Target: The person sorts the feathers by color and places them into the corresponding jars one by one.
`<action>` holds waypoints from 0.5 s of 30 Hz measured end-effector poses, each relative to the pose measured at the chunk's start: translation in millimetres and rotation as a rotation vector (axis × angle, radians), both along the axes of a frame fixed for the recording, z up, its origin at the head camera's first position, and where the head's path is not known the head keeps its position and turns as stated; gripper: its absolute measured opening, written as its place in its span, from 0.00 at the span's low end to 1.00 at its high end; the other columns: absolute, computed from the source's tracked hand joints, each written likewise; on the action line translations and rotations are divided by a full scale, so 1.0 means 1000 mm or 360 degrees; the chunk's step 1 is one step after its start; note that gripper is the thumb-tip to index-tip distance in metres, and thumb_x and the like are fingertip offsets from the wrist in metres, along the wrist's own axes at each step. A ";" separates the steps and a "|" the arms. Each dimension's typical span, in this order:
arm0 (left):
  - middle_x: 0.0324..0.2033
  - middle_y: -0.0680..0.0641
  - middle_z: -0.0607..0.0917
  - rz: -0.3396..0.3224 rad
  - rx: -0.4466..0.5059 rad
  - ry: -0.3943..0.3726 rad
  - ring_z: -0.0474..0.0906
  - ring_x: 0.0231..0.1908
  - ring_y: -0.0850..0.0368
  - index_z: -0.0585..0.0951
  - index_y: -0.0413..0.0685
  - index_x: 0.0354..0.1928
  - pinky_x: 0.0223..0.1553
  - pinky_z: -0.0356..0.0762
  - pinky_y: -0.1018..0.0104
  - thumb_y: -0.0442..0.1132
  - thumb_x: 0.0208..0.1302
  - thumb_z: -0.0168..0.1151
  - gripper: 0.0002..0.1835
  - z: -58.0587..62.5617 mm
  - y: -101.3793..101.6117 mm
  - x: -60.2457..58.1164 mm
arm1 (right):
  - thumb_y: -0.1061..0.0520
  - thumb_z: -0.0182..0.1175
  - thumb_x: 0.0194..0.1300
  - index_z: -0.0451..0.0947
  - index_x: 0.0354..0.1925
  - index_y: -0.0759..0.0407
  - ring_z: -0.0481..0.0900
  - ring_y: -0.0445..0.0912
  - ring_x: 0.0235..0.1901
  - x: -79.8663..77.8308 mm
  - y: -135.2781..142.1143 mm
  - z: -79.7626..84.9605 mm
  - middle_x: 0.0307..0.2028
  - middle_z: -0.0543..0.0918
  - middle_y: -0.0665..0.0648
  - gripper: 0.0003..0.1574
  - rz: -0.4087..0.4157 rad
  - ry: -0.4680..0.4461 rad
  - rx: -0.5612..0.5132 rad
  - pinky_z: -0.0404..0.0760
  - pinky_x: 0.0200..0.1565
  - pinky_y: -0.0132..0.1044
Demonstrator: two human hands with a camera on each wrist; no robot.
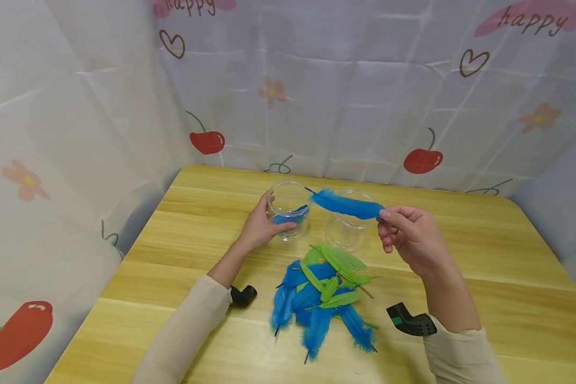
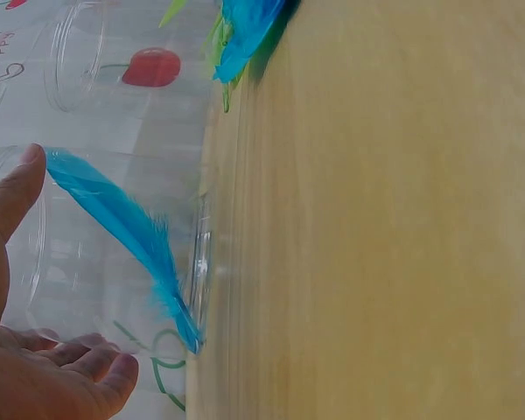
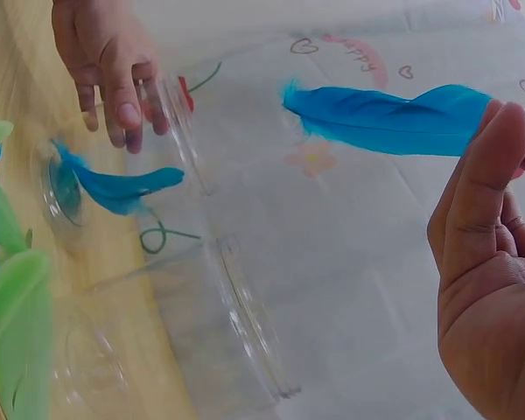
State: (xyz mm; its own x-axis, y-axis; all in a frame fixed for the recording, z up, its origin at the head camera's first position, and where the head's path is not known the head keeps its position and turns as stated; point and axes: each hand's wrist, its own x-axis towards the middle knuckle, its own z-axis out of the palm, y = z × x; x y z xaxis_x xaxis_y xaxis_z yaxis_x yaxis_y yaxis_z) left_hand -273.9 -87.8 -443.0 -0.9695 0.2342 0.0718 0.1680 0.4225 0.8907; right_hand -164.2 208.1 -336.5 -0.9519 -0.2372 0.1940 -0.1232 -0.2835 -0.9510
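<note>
A clear plastic jar (image 1: 303,226) stands on the table with my left hand (image 1: 261,226) holding it, thumb on the near side and fingers round the far side. Inside it a blue feather (image 2: 122,219) leans slantwise against the wall. My right hand (image 1: 413,237) pinches another blue feather (image 1: 348,205) by one end between thumb and fingertips. That feather lies level above the jars, its quill pointing left toward the held jar's rim. Beside it, a second clear plastic jar (image 1: 344,237) stands partly behind the feather in the head view.
Nearer me on the wooden table (image 1: 173,288) lies a loose heap of blue feathers (image 1: 317,328) and green feathers (image 1: 338,261). A printed white curtain (image 1: 345,117) hangs along the table's back edge. Black wrist devices (image 1: 413,322) stick out from both sleeves.
</note>
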 end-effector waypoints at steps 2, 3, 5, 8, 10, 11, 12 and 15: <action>0.71 0.38 0.63 -0.0001 0.0001 0.0001 0.63 0.68 0.37 0.51 0.49 0.77 0.65 0.64 0.43 0.50 0.51 0.79 0.59 0.000 0.000 0.000 | 0.67 0.49 0.75 0.83 0.29 0.62 0.77 0.40 0.16 -0.003 -0.003 -0.001 0.21 0.81 0.53 0.20 0.0006 -0.0013 -0.0016 0.79 0.21 0.28; 0.71 0.38 0.63 -0.0001 0.0001 0.0002 0.63 0.68 0.37 0.51 0.49 0.77 0.65 0.64 0.43 0.50 0.51 0.79 0.59 0.000 0.000 0.000 | 0.67 0.49 0.75 0.83 0.29 0.62 0.77 0.40 0.16 -0.005 -0.005 -0.002 0.21 0.81 0.53 0.20 0.0007 -0.0018 -0.0016 0.79 0.21 0.28; 0.71 0.38 0.63 -0.0004 0.0004 0.0004 0.63 0.68 0.37 0.51 0.49 0.77 0.64 0.65 0.43 0.50 0.51 0.79 0.59 -0.001 0.000 0.000 | 0.67 0.49 0.75 0.84 0.29 0.61 0.77 0.40 0.16 -0.008 -0.008 -0.003 0.21 0.81 0.52 0.20 0.0015 -0.0038 -0.0013 0.79 0.22 0.28; 0.71 0.38 0.63 -0.0008 0.0010 0.0010 0.63 0.68 0.36 0.51 0.49 0.77 0.64 0.65 0.43 0.50 0.51 0.79 0.59 -0.001 -0.001 0.000 | 0.66 0.50 0.75 0.84 0.29 0.59 0.76 0.40 0.16 -0.012 -0.012 -0.006 0.21 0.81 0.52 0.20 0.0019 -0.0063 0.0006 0.79 0.22 0.27; 0.71 0.38 0.63 -0.0009 0.0013 0.0013 0.63 0.68 0.36 0.51 0.49 0.77 0.64 0.65 0.43 0.50 0.51 0.79 0.59 -0.001 -0.001 0.000 | 0.65 0.50 0.75 0.84 0.29 0.58 0.76 0.40 0.16 -0.015 -0.015 -0.007 0.20 0.81 0.52 0.20 0.0021 -0.0085 0.0014 0.78 0.22 0.27; 0.71 0.38 0.63 -0.0010 0.0013 0.0014 0.63 0.68 0.36 0.50 0.48 0.77 0.64 0.65 0.43 0.50 0.51 0.79 0.59 -0.001 -0.001 0.000 | 0.65 0.51 0.75 0.84 0.28 0.58 0.76 0.40 0.16 -0.017 -0.017 -0.008 0.20 0.81 0.52 0.20 0.0018 -0.0094 0.0018 0.78 0.22 0.27; 0.71 0.38 0.63 -0.0011 0.0010 0.0015 0.63 0.67 0.36 0.50 0.48 0.78 0.64 0.65 0.43 0.50 0.51 0.79 0.59 -0.001 -0.001 0.000 | 0.65 0.51 0.75 0.83 0.28 0.58 0.76 0.40 0.16 -0.018 -0.018 -0.009 0.20 0.81 0.52 0.19 0.0017 -0.0101 0.0023 0.78 0.22 0.27; 0.71 0.39 0.63 -0.0010 0.0006 0.0014 0.63 0.67 0.37 0.50 0.48 0.78 0.64 0.66 0.44 0.51 0.51 0.79 0.59 -0.001 -0.001 -0.001 | 0.64 0.52 0.75 0.83 0.28 0.58 0.76 0.40 0.16 -0.022 -0.021 -0.012 0.20 0.81 0.52 0.19 0.0013 -0.0116 0.0037 0.78 0.22 0.28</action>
State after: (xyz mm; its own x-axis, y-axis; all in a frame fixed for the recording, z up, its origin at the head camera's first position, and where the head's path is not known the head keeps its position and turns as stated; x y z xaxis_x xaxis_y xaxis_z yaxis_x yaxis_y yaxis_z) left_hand -274.4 -88.7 -444.1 -0.9674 0.2399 0.0814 0.1787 0.4183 0.8905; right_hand -185.7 186.8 -348.5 -0.9613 -0.2486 0.1187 -0.0514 -0.2616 -0.9638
